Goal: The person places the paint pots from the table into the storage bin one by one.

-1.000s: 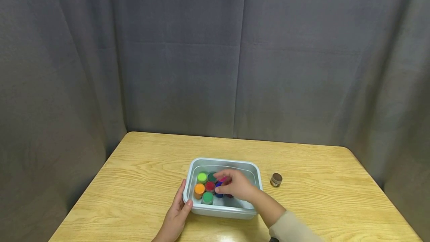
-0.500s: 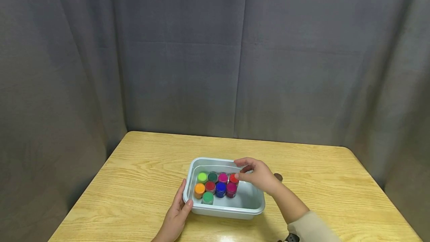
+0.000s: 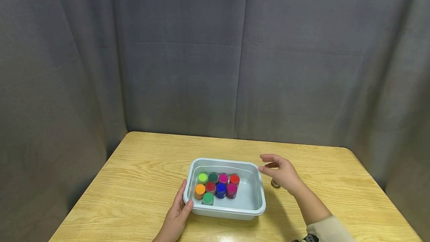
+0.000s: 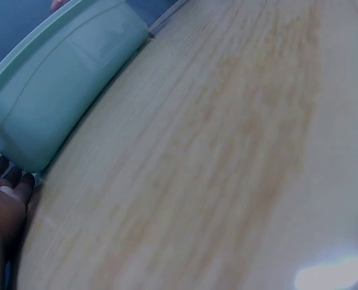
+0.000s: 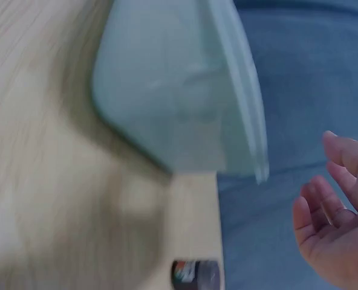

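Note:
A pale blue-grey plastic tub (image 3: pixel 228 213) stands on the table, with several small paint jars in its left and middle part. Among them are an orange jar (image 3: pixel 199 189), a blue jar (image 3: pixel 221 189) and a red jar (image 3: pixel 234 179). My left hand (image 3: pixel 175 214) grips the tub's left end, thumb at the front corner of the rim. Past the right rim, my right hand (image 3: pixel 283 174) is in the air with fingers loosely bent and nothing in them. Below it, partly covered in the head view, sits a brown-lidded jar (image 5: pixel 196 275) on the table.
The wooden table (image 3: pixel 134 167) has rounded far corners. Grey curtains (image 3: pixel 188 85) hang behind it and along both sides. A dark watch (image 3: pixel 310 238) shows at the right sleeve.
My right hand has moved right, out of the tub to above the brown-lidded jar. A red jar now shows at the back row's right end. The left hand has stayed put.

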The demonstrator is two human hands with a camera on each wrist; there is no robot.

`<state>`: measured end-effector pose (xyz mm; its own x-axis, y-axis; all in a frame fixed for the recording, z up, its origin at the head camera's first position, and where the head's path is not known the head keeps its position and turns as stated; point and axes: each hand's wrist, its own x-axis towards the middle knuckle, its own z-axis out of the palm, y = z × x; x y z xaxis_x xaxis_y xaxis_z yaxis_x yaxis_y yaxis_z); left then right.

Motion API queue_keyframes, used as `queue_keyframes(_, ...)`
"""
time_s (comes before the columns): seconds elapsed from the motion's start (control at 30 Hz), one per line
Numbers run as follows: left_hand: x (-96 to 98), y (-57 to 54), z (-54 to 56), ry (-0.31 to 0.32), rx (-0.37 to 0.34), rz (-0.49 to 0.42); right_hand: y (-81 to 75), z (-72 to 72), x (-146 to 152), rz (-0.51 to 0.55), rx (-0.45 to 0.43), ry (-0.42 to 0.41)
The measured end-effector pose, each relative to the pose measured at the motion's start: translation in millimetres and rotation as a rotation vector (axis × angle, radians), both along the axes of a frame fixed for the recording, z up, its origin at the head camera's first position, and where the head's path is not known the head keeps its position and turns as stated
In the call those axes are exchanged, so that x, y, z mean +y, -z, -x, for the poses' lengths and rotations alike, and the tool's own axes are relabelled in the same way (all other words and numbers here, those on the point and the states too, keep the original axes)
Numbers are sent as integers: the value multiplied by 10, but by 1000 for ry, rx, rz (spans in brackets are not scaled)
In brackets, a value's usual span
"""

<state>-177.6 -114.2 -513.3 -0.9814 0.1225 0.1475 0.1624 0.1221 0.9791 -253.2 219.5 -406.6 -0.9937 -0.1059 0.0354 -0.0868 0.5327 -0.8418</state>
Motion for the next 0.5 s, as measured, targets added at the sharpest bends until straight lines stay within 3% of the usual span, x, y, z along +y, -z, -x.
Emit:
queue_keyframes(0.23, 0, -30, -12, 4, -4, 6, 168, 1, 251, -8, -19, 66)
queue_keyframes(0.5, 7, -10, -4, -1, -17, 2, 270, -13, 401, -58, -34, 83)
